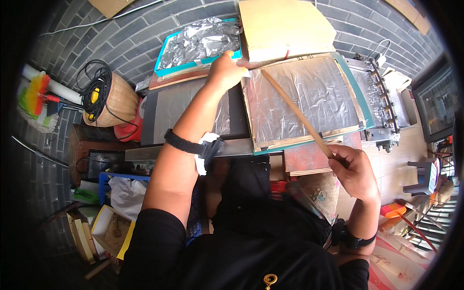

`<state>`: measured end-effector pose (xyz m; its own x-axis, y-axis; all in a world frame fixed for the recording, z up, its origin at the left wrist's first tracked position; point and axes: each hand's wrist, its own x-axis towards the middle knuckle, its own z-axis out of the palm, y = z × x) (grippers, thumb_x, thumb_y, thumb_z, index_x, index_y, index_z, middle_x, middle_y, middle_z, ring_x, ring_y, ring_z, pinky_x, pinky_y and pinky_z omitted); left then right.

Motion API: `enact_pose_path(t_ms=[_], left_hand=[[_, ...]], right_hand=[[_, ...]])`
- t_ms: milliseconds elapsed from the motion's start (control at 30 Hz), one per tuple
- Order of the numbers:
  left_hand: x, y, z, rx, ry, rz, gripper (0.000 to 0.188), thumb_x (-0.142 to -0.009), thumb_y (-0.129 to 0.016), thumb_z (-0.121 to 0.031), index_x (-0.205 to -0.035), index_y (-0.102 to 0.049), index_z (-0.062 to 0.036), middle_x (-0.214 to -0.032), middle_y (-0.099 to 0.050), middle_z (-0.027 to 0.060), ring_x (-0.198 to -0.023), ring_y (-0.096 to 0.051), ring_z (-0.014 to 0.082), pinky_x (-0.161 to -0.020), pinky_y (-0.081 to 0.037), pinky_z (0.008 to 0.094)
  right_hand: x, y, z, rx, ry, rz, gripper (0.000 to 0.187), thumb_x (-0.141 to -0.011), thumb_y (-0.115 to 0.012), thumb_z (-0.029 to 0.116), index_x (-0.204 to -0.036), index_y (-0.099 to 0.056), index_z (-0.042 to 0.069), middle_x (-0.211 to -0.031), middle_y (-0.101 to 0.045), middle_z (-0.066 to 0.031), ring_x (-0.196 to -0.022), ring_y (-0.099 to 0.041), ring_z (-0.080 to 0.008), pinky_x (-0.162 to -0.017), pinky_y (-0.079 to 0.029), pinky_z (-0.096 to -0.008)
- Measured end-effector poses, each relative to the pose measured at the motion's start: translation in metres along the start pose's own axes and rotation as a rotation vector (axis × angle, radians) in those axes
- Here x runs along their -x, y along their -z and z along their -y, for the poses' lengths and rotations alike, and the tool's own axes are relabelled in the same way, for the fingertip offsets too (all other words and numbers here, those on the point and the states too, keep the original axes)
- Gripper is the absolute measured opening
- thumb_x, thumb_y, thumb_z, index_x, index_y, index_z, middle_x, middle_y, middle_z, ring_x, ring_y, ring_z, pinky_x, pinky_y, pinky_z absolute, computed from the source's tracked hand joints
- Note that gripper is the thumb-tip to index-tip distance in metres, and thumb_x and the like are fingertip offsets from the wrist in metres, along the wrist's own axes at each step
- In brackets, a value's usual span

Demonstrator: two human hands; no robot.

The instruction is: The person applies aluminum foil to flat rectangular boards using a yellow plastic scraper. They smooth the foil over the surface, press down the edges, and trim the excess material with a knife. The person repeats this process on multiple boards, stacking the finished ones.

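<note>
**Wooden stick slants across the foil sheet!**

Here's the right hand (356, 171), right of centre in the frame, fingers curled snugly round the lower end of a flat wooden stick (298, 114)! It runs up and left over the wrinkled foil sheet (319, 82), upper right of centre, its far tip near the sheet's top-left corner. A teal mat (356, 96) peeks out beneath.

Across to the left hand (225, 73), top centre, beside that same corner: fingers bunched, a small white scrap (247, 74) at the tips, though whether they grip it, we cannot tell. Just up and left, crumpled foil (208, 36) fills a turquoise tray (176, 70), while the left forearm crosses above a dark board (238, 110)!
</note>
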<state>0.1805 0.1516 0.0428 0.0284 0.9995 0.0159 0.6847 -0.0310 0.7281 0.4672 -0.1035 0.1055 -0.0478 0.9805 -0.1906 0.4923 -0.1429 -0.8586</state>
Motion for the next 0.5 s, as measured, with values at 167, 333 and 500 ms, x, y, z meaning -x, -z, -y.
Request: enact_pose_path(t_ms=[167, 333, 500], left_hand=[[0.0, 0.036, 0.028, -0.025, 0.013, -0.007, 0.059, -0.073, -0.076, -0.016, -0.124, -0.055, 0.0056, -0.103, -0.069, 0.0191, -0.093, -0.068, 0.0252, -0.082, -0.052, 0.0325], [0.004, 0.049, 0.044, -0.037, 0.049, -0.006, 0.036, -0.076, -0.073, -0.005, -0.108, -0.062, 0.0046, -0.084, -0.067, 0.0085, -0.066, -0.061, 0.012, -0.061, -0.049, 0.0265], [-0.003, 0.037, 0.054, 0.051, 0.048, -0.029, 0.032, -0.073, -0.078, -0.017, -0.1, -0.068, -0.0012, -0.087, -0.072, 0.0122, -0.079, -0.069, 0.0196, -0.072, -0.053, 0.0309]], right_hand=[[0.004, 0.001, -0.004, -0.035, 0.043, -0.005, 0.026, -0.084, -0.06, -0.004, -0.109, -0.065, -0.003, -0.064, -0.051, -0.0021, -0.059, -0.044, -0.0073, -0.053, -0.038, -0.026], [0.007, 0.0, 0.001, -0.011, 0.062, -0.002, 0.026, -0.083, -0.06, -0.005, -0.109, -0.065, -0.003, -0.064, -0.051, -0.003, -0.059, -0.044, -0.0078, -0.053, -0.038, -0.0259], [0.005, -0.001, 0.007, 0.035, 0.088, 0.008, 0.027, -0.083, -0.059, -0.006, -0.109, -0.065, -0.003, -0.062, -0.05, -0.0042, -0.058, -0.044, -0.0082, -0.053, -0.038, -0.0262]])
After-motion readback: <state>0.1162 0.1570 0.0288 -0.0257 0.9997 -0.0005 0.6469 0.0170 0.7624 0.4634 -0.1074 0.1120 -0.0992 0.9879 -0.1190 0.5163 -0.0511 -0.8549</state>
